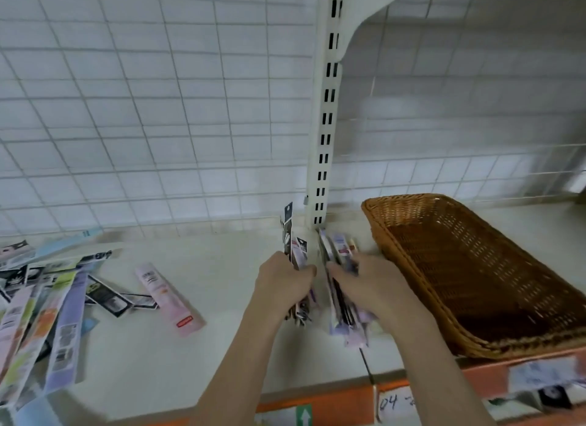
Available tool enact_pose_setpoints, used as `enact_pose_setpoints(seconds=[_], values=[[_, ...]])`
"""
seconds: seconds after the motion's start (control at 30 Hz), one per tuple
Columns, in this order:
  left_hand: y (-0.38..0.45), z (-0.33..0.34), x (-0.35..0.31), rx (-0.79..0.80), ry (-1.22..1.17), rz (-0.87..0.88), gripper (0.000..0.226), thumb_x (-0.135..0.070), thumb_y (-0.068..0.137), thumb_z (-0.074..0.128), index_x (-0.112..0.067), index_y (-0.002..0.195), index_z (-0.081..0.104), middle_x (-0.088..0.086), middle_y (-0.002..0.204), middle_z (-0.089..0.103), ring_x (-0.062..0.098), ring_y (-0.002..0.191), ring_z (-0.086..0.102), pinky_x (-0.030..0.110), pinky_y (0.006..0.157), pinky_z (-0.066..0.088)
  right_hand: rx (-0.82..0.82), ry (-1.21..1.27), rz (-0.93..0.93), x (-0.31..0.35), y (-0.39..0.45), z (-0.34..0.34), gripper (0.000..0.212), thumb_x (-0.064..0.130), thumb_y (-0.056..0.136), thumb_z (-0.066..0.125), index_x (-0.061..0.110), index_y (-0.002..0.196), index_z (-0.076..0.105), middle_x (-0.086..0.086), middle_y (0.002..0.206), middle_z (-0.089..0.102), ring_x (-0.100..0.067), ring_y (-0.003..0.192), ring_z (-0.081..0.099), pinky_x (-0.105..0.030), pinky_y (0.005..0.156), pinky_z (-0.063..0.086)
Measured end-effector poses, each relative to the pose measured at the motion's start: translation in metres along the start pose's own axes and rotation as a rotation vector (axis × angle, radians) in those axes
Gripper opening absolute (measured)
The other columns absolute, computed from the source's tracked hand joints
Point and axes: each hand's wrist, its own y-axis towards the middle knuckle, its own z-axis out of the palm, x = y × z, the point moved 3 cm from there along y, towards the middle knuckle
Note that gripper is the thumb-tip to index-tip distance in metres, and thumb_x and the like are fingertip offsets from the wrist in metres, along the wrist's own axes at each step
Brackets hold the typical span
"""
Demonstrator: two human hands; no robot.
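My left hand grips a bundle of long narrow packets that stand on edge on the white shelf. My right hand grips a second bundle of packets, purple and pink, right beside the first. Both bundles sit in the middle of the shelf, in front of the slotted upright post. The lower ends of the packets stick out below my hands. A brown wicker basket stands just right of my right hand, with nothing seen inside it.
A loose heap of similar long packets lies at the left of the shelf, and a single pink packet lies apart from it. A wire grid backs the shelf. An orange price strip runs along the front edge.
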Motion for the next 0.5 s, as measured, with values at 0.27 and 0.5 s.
enact_pose_setpoints(seconds=[0.27, 0.5], values=[[0.009, 0.015, -0.004, 0.025, 0.198, -0.002, 0.06, -0.057, 0.082, 0.056, -0.004, 0.108, 0.051, 0.01, 0.102, 0.062, 0.026, 0.094, 0.06, 0.029, 0.07, 0.045, -0.066, 0.054, -0.051, -0.021, 0.015, 0.003, 0.025, 0.024, 0.098, 0.036, 0.01, 0.099, 0.057, -0.012, 0.095, 0.059, -0.023, 0.082, 0.056, -0.029, 0.069, 0.039], [0.002, 0.007, 0.001, -0.003, 0.44, 0.03, 0.04, -0.043, 0.091, 0.043, -0.007, 0.082, 0.058, 0.011, 0.097, 0.06, 0.032, 0.097, 0.058, 0.039, 0.087, 0.05, -0.094, 0.06, -0.082, -0.019, 0.02, 0.009, 0.023, 0.016, 0.096, 0.041, 0.01, 0.108, 0.058, -0.01, 0.107, 0.058, -0.022, 0.095, 0.054, -0.028, 0.079, 0.042]])
